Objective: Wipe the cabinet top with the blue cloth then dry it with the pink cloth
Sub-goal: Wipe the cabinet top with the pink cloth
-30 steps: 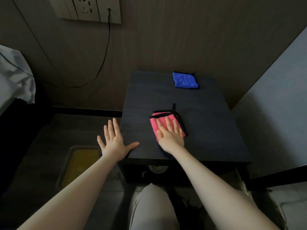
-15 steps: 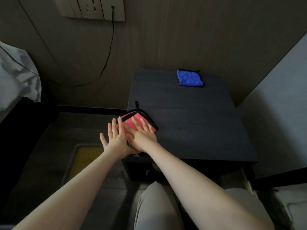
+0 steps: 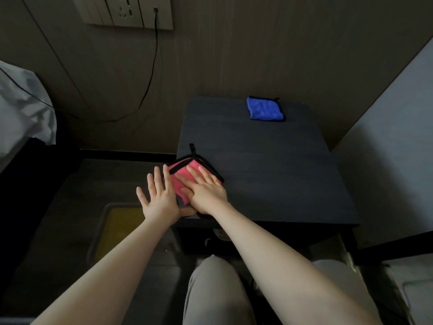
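Near the middle of the frame the right hand (image 3: 206,192) lies flat on the pink cloth (image 3: 187,171), fingers straight and spread, pressing it down at the left front corner of the dark cabinet top (image 3: 269,165). The cloth is folded, edged in black, with a small black loop pointing toward the upper part of the frame; its left corner hangs slightly past the cabinet's left edge. The left hand (image 3: 159,199) sits just left of it, open with fingers straight and splayed, its thumb side touching the cloth and the cabinet's front corner, its thumb tucked under the right hand's heel. The blue cloth (image 3: 264,109) lies folded at the far edge of the cabinet top, in the upper right of centre, well apart from both hands. On the wall in the upper left, a socket panel (image 3: 131,11) has a black cable (image 3: 153,66) plugged in, which droops down and to the left. A white fabric (image 3: 23,106) shows at the left edge, and a yellowish bin (image 3: 117,228) stands on the floor below the left hand.
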